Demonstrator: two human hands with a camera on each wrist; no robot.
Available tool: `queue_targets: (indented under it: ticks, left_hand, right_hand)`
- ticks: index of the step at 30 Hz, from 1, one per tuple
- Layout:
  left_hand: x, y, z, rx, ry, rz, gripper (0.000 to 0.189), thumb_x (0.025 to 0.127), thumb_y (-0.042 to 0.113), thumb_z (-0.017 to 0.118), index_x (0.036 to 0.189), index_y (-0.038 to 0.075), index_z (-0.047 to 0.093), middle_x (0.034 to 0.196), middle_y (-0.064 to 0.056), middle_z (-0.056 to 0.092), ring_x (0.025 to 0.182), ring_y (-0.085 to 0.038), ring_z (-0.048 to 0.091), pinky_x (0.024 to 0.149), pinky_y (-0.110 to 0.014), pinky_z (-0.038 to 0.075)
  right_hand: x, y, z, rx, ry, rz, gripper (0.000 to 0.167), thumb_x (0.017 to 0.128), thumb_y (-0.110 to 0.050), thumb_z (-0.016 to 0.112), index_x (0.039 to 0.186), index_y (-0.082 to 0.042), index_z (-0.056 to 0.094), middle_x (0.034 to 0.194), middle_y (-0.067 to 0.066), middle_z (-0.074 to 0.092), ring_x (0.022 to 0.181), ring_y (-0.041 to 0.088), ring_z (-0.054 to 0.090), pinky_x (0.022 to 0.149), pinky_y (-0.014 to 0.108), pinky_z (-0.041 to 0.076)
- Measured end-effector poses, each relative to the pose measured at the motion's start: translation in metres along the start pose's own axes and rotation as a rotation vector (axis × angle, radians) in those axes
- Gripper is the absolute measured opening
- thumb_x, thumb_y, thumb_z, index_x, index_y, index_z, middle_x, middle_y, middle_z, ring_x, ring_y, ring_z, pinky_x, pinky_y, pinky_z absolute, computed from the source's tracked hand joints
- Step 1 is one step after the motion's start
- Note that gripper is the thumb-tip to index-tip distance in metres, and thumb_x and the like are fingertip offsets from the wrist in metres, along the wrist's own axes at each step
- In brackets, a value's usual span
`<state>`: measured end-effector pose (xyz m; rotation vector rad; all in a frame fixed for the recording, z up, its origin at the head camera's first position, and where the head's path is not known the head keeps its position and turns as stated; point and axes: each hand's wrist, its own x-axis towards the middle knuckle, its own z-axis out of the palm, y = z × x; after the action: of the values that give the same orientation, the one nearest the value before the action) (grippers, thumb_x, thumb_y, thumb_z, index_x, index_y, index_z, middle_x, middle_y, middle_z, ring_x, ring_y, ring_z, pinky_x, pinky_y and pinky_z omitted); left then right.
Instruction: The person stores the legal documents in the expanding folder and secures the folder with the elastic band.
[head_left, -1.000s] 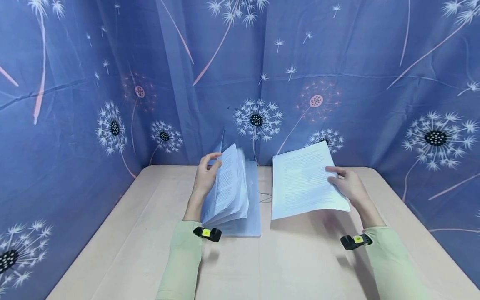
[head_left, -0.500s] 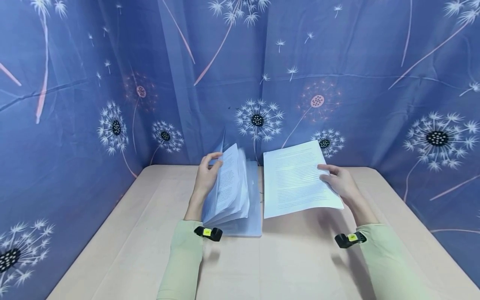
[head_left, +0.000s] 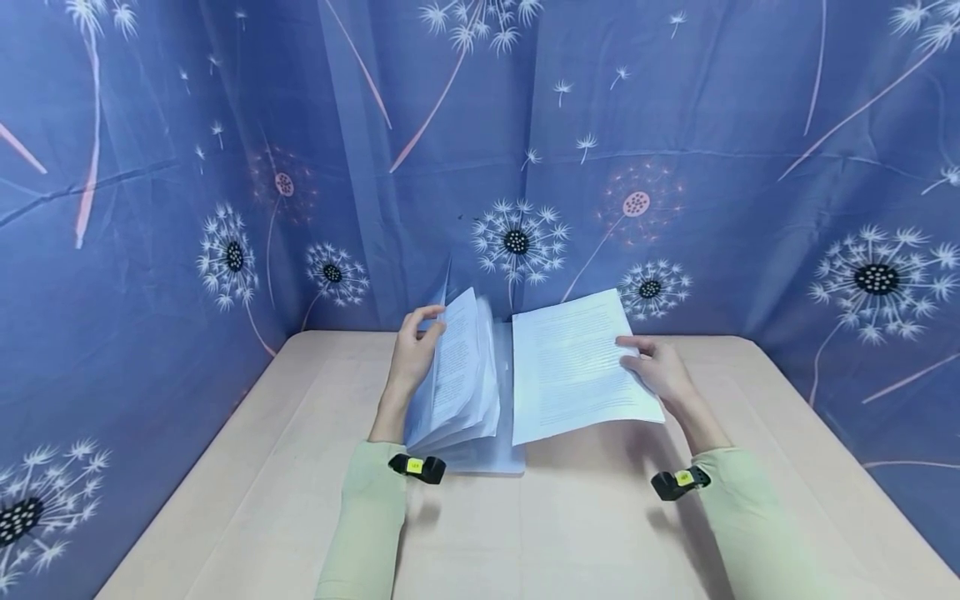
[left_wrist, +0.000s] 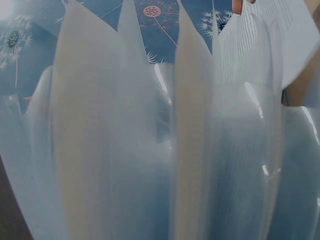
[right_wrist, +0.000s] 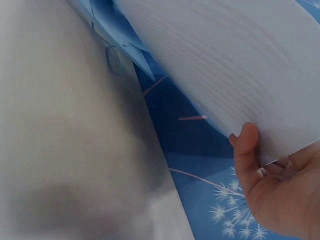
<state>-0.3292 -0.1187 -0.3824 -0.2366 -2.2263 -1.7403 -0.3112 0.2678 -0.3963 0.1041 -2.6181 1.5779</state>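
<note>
A blue translucent folder with clear sleeves (head_left: 491, 457) lies opened on the table, several of its sleeves raised and fanned. My left hand (head_left: 411, 354) holds the raised sleeves and cover near their upper left edge. Printed pages (head_left: 453, 367) show inside them. My right hand (head_left: 660, 371) pinches a printed sheet of paper (head_left: 570, 367) by its right edge, thumb on the near face in the right wrist view. The sheet is held tilted above the table, its left edge overlapping the folder's right side in the head view. Translucent sleeves (left_wrist: 195, 125) fill the left wrist view, hiding the left hand.
The pale table (head_left: 585, 517) stretches in front of and to both sides of the folder. A blue dandelion-print curtain (head_left: 420, 208) hangs behind the table and along its sides. A thin dark loop (right_wrist: 112, 59) shows near the folder in the right wrist view.
My right hand has carried the sheet leftward, from apart from the folder to over its right edge, and slightly down at the end. My left hand and the raised sleeves have stayed put.
</note>
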Motion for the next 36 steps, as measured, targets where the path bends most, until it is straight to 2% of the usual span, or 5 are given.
queue_targets:
  ticks: [7,16,23,30,36]
  left_hand:
    - [0.0,0.0,-0.001,0.004,0.008,-0.004,0.039,0.098,0.03,0.053,0.134,0.015,0.059,0.135,-0.007,0.049,0.111,-0.03,0.057,0.096,-0.048,0.047]
    - [0.001,0.0,-0.001,0.004,0.006,-0.003,0.038,0.098,0.029,0.053,0.133,0.017,0.06,0.135,-0.007,0.049,0.111,-0.029,0.057,0.096,-0.048,0.047]
    - [-0.001,0.001,-0.002,0.001,0.0,-0.005,0.038,0.098,0.029,0.054,0.134,0.017,0.059,0.136,-0.008,0.049,0.111,-0.03,0.057,0.096,-0.048,0.047]
    - [-0.001,0.0,-0.003,-0.003,0.002,-0.007,0.036,0.099,0.03,0.052,0.132,0.021,0.06,0.136,-0.006,0.048,0.112,-0.031,0.056,0.094,-0.046,0.046]
    - [-0.002,0.002,-0.002,0.0,0.001,-0.009,0.036,0.099,0.031,0.051,0.132,0.021,0.06,0.136,-0.005,0.048,0.111,-0.029,0.055,0.095,-0.047,0.046]
  right_hand:
    - [0.0,0.0,0.009,-0.039,0.009,-0.002,0.047,0.098,-0.01,0.055,0.143,0.0,0.05,0.15,0.025,0.045,0.121,0.036,0.056,0.075,0.012,0.049]
    - [0.002,0.0,0.02,-0.015,0.024,0.004,0.046,0.098,-0.009,0.056,0.142,0.001,0.051,0.149,0.025,0.045,0.113,0.028,0.06,0.074,0.012,0.049]
    - [0.005,0.0,0.026,-0.004,0.026,0.031,0.046,0.097,-0.008,0.054,0.142,0.002,0.05,0.152,0.024,0.042,0.131,0.033,0.046,0.086,0.016,0.043]
    - [0.004,0.0,0.029,-0.073,0.022,0.027,0.046,0.096,-0.009,0.056,0.141,0.001,0.053,0.149,0.025,0.046,0.09,0.02,0.05,0.075,0.02,0.041]
    - [0.002,0.0,0.032,-0.011,-0.002,-0.007,0.046,0.099,-0.013,0.055,0.144,-0.003,0.051,0.155,0.019,0.04,0.142,0.034,0.036,0.095,0.032,0.041]
